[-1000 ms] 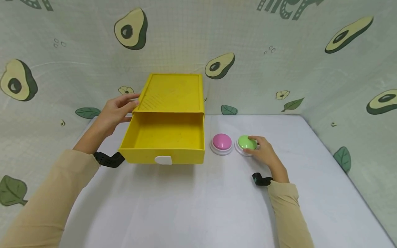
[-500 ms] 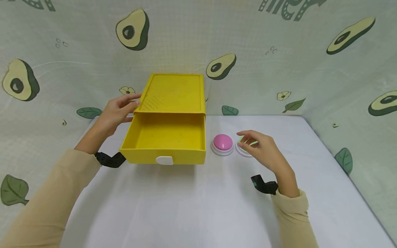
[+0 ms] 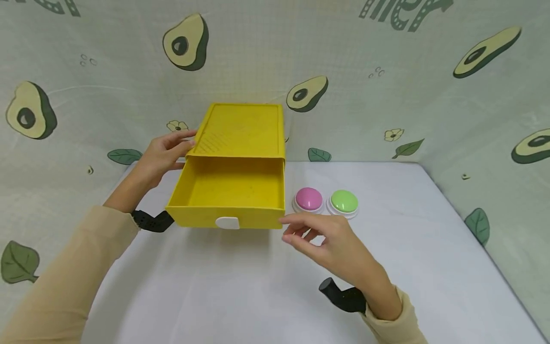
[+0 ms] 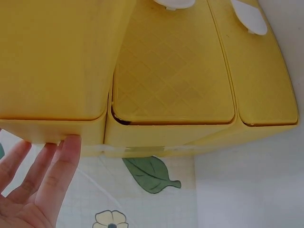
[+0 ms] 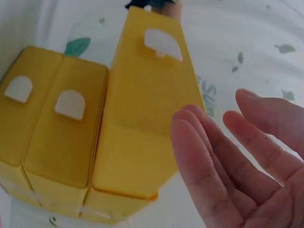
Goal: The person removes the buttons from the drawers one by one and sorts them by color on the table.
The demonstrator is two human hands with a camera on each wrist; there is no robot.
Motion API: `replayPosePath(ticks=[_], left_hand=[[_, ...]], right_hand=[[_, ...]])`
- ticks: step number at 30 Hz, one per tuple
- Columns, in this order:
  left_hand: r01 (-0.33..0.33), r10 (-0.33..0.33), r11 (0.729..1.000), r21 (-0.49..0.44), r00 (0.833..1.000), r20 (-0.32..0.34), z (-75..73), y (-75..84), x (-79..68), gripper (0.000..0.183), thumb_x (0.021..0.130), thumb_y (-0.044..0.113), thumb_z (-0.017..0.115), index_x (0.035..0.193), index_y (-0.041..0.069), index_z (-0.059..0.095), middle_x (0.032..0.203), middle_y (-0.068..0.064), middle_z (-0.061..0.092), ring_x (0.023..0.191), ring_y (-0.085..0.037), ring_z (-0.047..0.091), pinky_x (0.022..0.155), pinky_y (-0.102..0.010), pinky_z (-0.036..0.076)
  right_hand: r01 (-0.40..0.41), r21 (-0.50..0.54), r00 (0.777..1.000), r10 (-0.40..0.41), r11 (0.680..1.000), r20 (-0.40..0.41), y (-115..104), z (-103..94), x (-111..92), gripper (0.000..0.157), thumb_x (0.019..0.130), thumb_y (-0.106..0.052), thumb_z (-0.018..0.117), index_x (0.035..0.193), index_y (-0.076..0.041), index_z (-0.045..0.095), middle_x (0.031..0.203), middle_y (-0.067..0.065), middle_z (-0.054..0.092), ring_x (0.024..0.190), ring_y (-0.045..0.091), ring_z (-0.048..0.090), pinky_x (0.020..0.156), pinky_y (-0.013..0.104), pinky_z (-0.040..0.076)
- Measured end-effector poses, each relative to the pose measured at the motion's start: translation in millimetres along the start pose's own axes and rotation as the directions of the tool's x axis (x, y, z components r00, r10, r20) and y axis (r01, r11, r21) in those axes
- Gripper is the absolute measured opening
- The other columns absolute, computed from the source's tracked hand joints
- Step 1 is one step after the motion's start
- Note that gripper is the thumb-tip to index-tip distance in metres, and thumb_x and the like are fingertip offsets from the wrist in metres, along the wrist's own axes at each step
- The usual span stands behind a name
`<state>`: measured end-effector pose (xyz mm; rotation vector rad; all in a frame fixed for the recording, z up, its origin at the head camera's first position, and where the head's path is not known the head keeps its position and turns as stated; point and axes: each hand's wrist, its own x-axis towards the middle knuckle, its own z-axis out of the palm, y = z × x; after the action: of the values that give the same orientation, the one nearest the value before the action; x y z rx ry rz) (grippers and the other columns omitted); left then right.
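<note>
Evidently, the drawer (image 3: pixel 258 218) stands pulled out from the top of the yellow cabinet (image 3: pixel 240 129). It is judged light, stiff and somewhat slippery plastic, best held at its white tab (image 3: pixel 227 222). Left hand (image 3: pixel 159 157): fingers extended, touching the cabinet's side. Right hand (image 3: pixel 326 239): thumb and fingers apart, holding nothing, near the drawer's front corner; contact undetermined. A pink button (image 3: pixel 309 198) and green button (image 3: pixel 344 201) sit rightward on the bench (image 3: pixel 240 291).

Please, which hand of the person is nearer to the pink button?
Right. The right hand is just below the pink button in the head view; the left hand is farther away, at the left side of the yellow box.
</note>
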<state>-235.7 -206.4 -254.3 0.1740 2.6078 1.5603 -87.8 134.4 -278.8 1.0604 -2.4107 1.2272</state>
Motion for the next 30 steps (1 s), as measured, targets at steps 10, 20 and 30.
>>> replayPosePath(ticks=[10,20,30], left_hand=[[0.001,-0.001,1.000,0.005,1.000,-0.005,0.4,1.0,-0.3,0.064,0.091,0.051,0.049,0.146,0.023,0.032,0.140,-0.013,0.042,0.120,-0.026,0.046,0.101,-0.052,0.042],[-0.006,0.006,1.000,0.008,1.000,0.001,2.0,-0.7,0.1,0.063,0.092,0.051,0.048,0.146,0.023,0.032,0.141,-0.013,0.041,0.120,-0.026,0.047,0.100,-0.051,0.043],[-0.013,0.013,1.000,0.007,1.000,-0.004,1.3,-0.1,0.0,0.063,0.092,0.051,0.048,0.145,0.022,0.033,0.139,-0.012,0.042,0.116,-0.022,0.048,0.100,-0.051,0.043]], right_hand=[[0.059,-0.004,0.998,-0.059,0.998,-0.003,-8.8,46.0,19.8,0.032,0.083,-0.010,0.069,0.114,-0.005,0.062,0.090,0.001,0.071,0.078,0.007,0.067,0.069,0.010,0.052],[0.064,-0.086,0.986,-0.076,0.994,-0.149,-7.3,78.9,30.9,0.020,0.084,-0.006,0.067,0.103,-0.005,0.061,0.085,0.002,0.069,0.074,0.007,0.066,0.065,0.006,0.050],[0.035,-0.135,0.975,-0.064,0.990,-0.212,-7.5,87.7,36.0,0.017,0.084,-0.009,0.068,0.099,-0.006,0.060,0.084,0.003,0.070,0.072,0.009,0.067,0.065,0.009,0.052]])
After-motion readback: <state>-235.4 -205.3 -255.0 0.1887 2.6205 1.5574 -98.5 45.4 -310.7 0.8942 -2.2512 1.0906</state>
